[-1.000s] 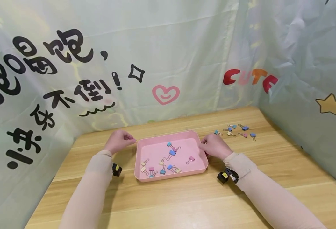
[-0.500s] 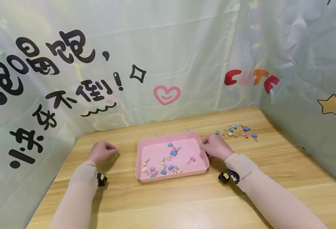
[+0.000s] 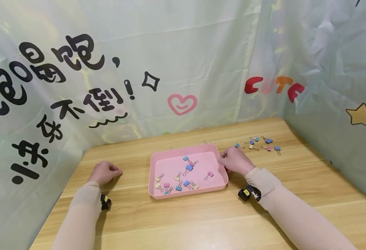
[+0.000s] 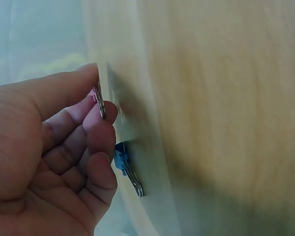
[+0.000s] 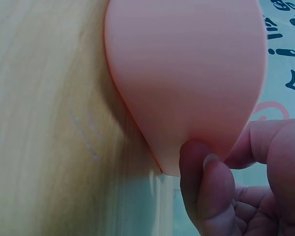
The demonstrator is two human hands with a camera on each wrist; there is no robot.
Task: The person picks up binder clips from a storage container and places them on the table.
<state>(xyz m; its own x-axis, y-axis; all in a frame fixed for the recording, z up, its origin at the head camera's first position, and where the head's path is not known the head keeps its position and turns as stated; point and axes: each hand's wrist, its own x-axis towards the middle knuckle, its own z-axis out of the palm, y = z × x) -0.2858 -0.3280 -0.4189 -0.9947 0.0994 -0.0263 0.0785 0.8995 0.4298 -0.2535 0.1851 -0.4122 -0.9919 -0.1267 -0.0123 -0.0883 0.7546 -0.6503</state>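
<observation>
My left hand [image 3: 105, 172] is low over the table, left of the pink tray [image 3: 188, 196]. In the left wrist view its thumb and fingers pinch a small binder clip [image 4: 101, 102] by its metal handles, with a bit of pink showing; fingers hide most of it. A blue binder clip [image 4: 122, 158] shows just past the fingertips, hidden in the head view. My right hand [image 3: 236, 160] grips the tray's right end wall, fingers on either side of it. Inside the tray lie several binder clips, among them a pink binder clip [image 3: 211, 174] and a blue binder clip [image 3: 189, 167].
Several more binder clips lie loose on the table at the back right, among them a blue binder clip [image 3: 277, 148] and a yellow binder clip [image 3: 252, 147]. A printed curtain [image 3: 214, 69] closes off the back and sides of the wooden table [image 3: 183, 222].
My left hand has moved from the tray's left rim leftward and nearer, down to the table. My right hand stays on the tray, and the clips in it lie as before.
</observation>
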